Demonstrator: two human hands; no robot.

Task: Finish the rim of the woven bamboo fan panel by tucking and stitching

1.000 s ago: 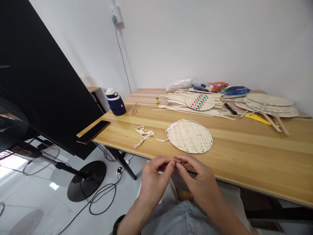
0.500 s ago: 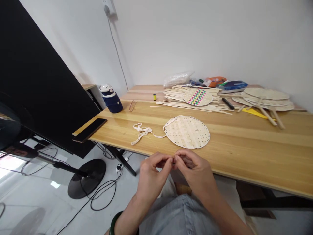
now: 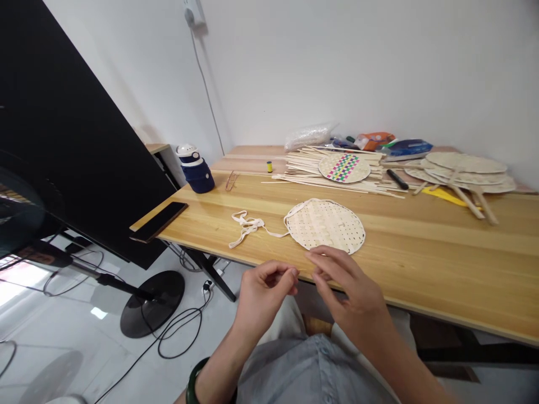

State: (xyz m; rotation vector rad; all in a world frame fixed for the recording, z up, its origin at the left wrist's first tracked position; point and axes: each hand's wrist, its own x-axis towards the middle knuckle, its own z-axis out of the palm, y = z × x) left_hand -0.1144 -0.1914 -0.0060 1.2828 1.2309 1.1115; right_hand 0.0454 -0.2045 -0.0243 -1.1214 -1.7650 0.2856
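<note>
A round woven fan panel (image 3: 325, 224) lies flat near the table's front edge, with a pale cloth ribbon (image 3: 249, 224) trailing from its left side in a loose tangle. My left hand (image 3: 269, 289) is at the table edge, thumb and forefinger pinched together; whatever may be between them is too small to make out. Just to its right hovers my right hand (image 3: 345, 280), its fingers apart and nothing seen in them. Its fingertips overlap the lower rim of the panel in view; whether they touch it I cannot tell.
Behind the panel lie thin bamboo strips (image 3: 303, 168) beneath a colourful woven disc (image 3: 344, 168). Several handled fans (image 3: 467, 171) are stacked at right, near a black marker (image 3: 397, 179). A yellow thread spool (image 3: 269, 166), glasses (image 3: 231, 180), a blue jug (image 3: 197, 175) and a phone (image 3: 162, 220) stand leftward.
My hands, fingertips together before, have come apart. The right hand has moved right and slightly up, its fingers spreading; the left keeps its pinch. The view has shifted slightly.
</note>
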